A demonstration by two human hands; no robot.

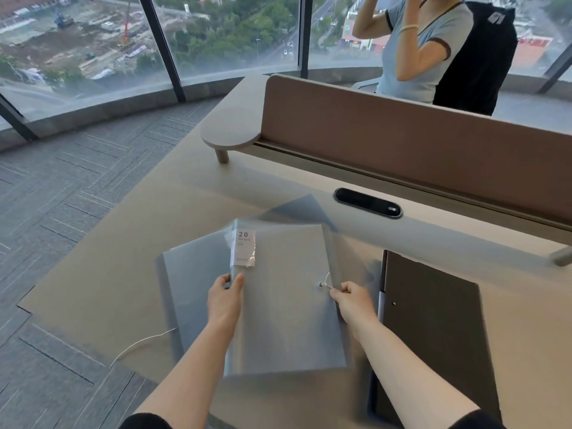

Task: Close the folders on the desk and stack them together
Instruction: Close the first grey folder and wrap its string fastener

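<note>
A translucent grey folder (288, 305) with a white "20 pockets" label lies closed on top of other grey folders (192, 274), one corner (300, 209) showing behind. My left hand (224, 300) grips the top folder's left spine edge, thumb on the cover. My right hand (353, 300) pinches the thin white elastic string next to the small metal button (321, 284) at the folder's right edge. A dark brown folder (433, 329) lies closed to the right, apart from the grey pile. A loose white string (139, 343) trails off the lower grey folder over the desk's left edge.
The beige desk (123, 267) ends at its left edge above grey carpet (62, 212). A black cable grommet (366, 202) sits behind the folders. A brown partition (402, 144) runs along the back; a person sits beyond it by the windows.
</note>
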